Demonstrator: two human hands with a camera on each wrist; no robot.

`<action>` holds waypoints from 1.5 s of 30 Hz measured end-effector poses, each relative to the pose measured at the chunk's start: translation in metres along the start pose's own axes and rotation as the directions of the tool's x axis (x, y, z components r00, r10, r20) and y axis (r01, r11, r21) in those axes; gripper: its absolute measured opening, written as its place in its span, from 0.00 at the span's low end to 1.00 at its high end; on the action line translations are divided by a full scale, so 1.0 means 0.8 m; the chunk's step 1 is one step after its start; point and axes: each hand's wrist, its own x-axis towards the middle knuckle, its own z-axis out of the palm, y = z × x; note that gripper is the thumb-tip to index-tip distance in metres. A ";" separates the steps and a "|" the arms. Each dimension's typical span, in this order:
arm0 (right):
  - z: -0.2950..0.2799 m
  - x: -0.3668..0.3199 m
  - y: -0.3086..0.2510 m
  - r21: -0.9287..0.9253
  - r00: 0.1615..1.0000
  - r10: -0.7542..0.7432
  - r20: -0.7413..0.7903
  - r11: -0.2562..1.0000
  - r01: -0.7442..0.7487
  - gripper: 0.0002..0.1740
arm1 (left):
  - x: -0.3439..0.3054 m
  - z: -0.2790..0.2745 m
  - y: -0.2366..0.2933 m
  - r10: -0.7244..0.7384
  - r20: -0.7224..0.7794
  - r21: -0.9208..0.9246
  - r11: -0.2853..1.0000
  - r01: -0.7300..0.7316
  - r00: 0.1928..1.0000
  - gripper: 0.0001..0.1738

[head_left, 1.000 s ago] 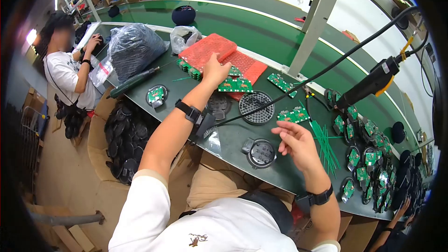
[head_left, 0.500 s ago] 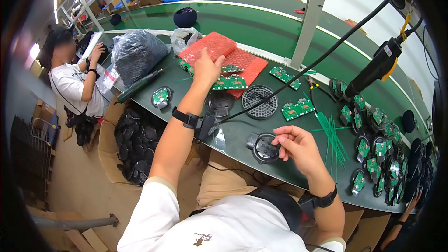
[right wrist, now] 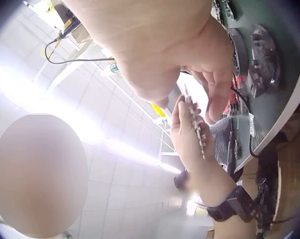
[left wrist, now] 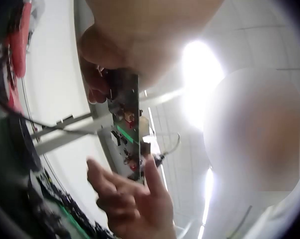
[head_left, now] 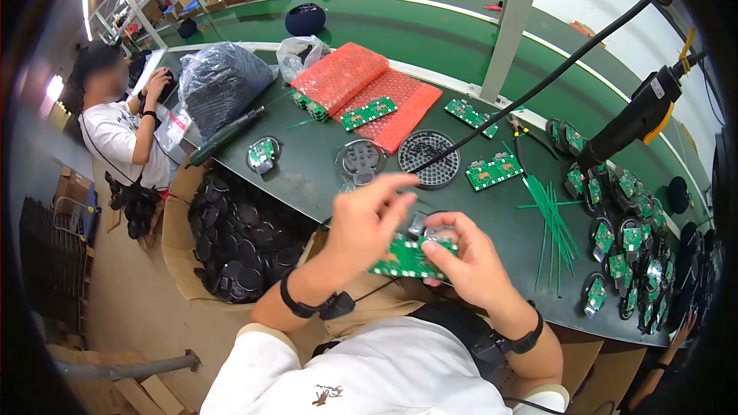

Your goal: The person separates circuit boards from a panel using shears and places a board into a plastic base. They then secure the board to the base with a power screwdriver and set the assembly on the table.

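Note:
My left hand (head_left: 357,227) holds a green circuit board (head_left: 406,260) above the front edge of the bench. In the left wrist view the board (left wrist: 126,127) runs from my left fingers toward my right hand (left wrist: 135,204). That right hand (head_left: 475,265) has thumb and fingers spread about the board's other end, and its thumb overlaps the board in the head view. Behind both hands, a round black housing with a grey tab (head_left: 416,225) on the bench is mostly hidden. Another green board (head_left: 369,113) lies on red bubble wrap (head_left: 407,124).
Loose boards (head_left: 493,171), green strips (head_left: 552,223) and pliers (head_left: 523,131) lie at right, beside many housings fitted with boards (head_left: 623,261). A black power screwdriver (head_left: 634,119) hangs above. A perforated disc (head_left: 429,158) lies centrally. A person (head_left: 115,115) works at left.
My left hand has come back from the red bubble wrap with a circuit board. My right hand has moved slightly left from beside the round housing to meet the board.

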 end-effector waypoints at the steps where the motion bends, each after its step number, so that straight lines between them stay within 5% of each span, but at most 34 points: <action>1: -0.005 -0.001 0.009 -0.011 1.000 0.009 -0.002 1.000 -0.009 0.18 | -0.008 0.011 -0.002 -0.030 0.051 -0.069 0.997 0.033 0.998 0.14; 3: -0.022 -0.002 0.030 -0.343 0.960 -0.248 -0.133 0.920 0.190 0.14 | -0.016 0.024 -0.011 -0.060 0.221 -0.156 0.983 0.096 0.973 0.15; 6: -0.038 -0.018 0.018 -0.312 0.946 -0.205 -0.252 0.942 0.121 0.12 | -0.021 0.039 -0.025 0.079 0.413 -0.238 0.971 0.024 0.907 0.17; 8: -0.044 -0.023 0.018 -0.402 0.931 -0.256 -0.260 0.906 0.137 0.11 | -0.025 0.046 -0.015 -0.216 0.668 -0.264 0.826 0.497 0.713 0.16; 11: -0.056 -0.030 0.026 -0.471 0.941 -0.200 -0.273 0.881 0.050 0.10 | -0.026 0.062 -0.006 -0.233 0.652 -0.233 0.844 0.483 0.722 0.15; 14: -0.065 -0.033 0.038 -0.571 0.915 -0.281 -0.291 0.818 0.070 0.09 | -0.025 0.074 0.001 -0.242 0.624 -0.192 0.874 0.446 0.743 0.15; 16: -0.067 -0.032 0.041 -0.748 0.852 -0.471 -0.229 0.645 0.155 0.09 | -0.027 0.083 0.000 -0.237 0.606 -0.178 0.890 0.419 0.760 0.14; 19: -0.068 -0.030 0.050 -0.762 0.857 -0.452 -0.246 0.636 0.117 0.09 | -0.031 0.093 -0.001 -0.126 0.526 -0.130 0.965 0.226 0.841 0.13; 20: -0.071 -0.029 0.047 -0.761 0.856 -0.453 -0.248 0.638 0.117 0.09 | -0.026 0.089 0.003 -0.176 0.573 -0.171 0.930 0.327 0.801 0.13; 22: -0.086 -0.030 0.039 -0.456 0.928 -0.229 -0.295 0.887 0.074 0.09 | -0.014 0.085 0.000 -0.219 0.621 -0.202 0.883 0.424 0.753 0.14; 24: -0.098 -0.030 0.029 -0.100 0.962 -0.008 -0.274 0.995 -0.021 0.07 | -0.006 0.086 -0.016 -0.206 0.717 -0.330 0.741 0.585 0.666 0.15; 26: -0.116 -0.019 0.032 -0.118 0.932 -0.041 -0.359 0.993 -0.002 0.06 | 0.003 0.093 -0.021 -0.218 0.690 -0.303 0.778 0.550 0.690 0.15; 27: -0.126 -0.013 0.033 -0.283 0.915 -0.094 -0.391 0.959 -0.023 0.07 | 0.008 0.097 -0.023 -0.184 0.619 -0.305 0.840 0.449 0.764 0.14; 29: -0.148 0.003 0.047 -0.322 0.915 -0.134 -0.380 0.947 0.005 0.08 | 0.016 0.109 -0.036 -0.068 0.517 -0.299 0.920 0.254 0.853 0.13; 32: -0.159 0.014 0.045 -0.374 0.907 -0.158 -0.390 0.927 0.001 0.13 | 0.032 0.110 -0.024 -0.138 0.533 -0.253 0.916 0.312 0.835 0.14; 34: -0.166 0.020 0.051 -0.732 0.837 -0.461 -0.295 0.672 0.113 0.14 | 0.033 0.111 -0.025 -0.114 0.483 -0.202 0.950 0.237 0.868 0.15; 37: -0.149 0.011 0.029 -0.739 0.873 -0.300 -0.385 0.667 -0.097 0.15 | 0.034 0.111 -0.025 -0.125 0.465 -0.103 0.976 0.193 0.876 0.21; 39: -0.145 0.012 0.025 -0.734 0.880 -0.263 -0.395 0.666 -0.131 0.14 | 0.039 0.112 -0.028 0.071 0.380 -0.063 0.997 -0.050 0.922 0.28; 40: -0.143 0.011 0.026 -0.728 0.885 -0.223 -0.410 0.665 -0.170 0.13 | 0.042 0.115 -0.030 0.068 0.377 -0.058 0.997 -0.050 0.924 0.28; 45: -0.154 0.019 0.046 -0.690 0.884 -0.268 -0.383 0.719 -0.081 0.14 | 0.077 0.140 -0.030 0.103 0.200 0.059 0.991 -0.117 0.974 0.34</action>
